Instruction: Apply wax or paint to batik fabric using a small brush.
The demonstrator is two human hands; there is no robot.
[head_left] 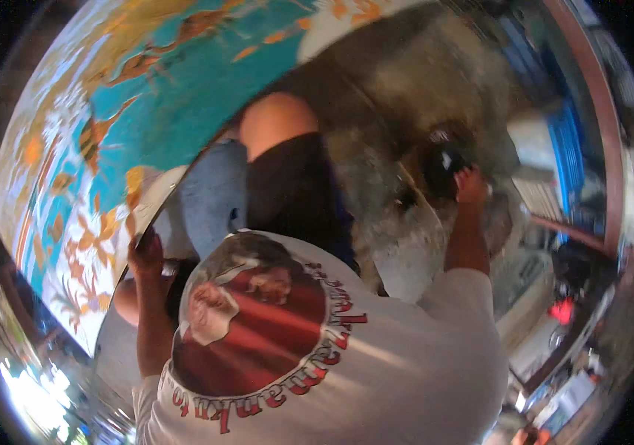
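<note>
A large painted board with turquoise ground and orange-and-white leaf and floral patterns fills the left side. My left hand grips its near edge beside my bare knee. At the right, my right hand is down at a dark, round, glossy object low over the stained floor, its fingers curled at that object's near side; what exactly they hold is too small to make out. My knees and dark shorts lie between my two hands, above my printed white shirt.
Beneath and right of me is a stained concrete floor. Along the right stand blue plastic items, pale blocks, a reddish-brown frame and assorted clutter with a red item. A grey-blue surface is beside my legs.
</note>
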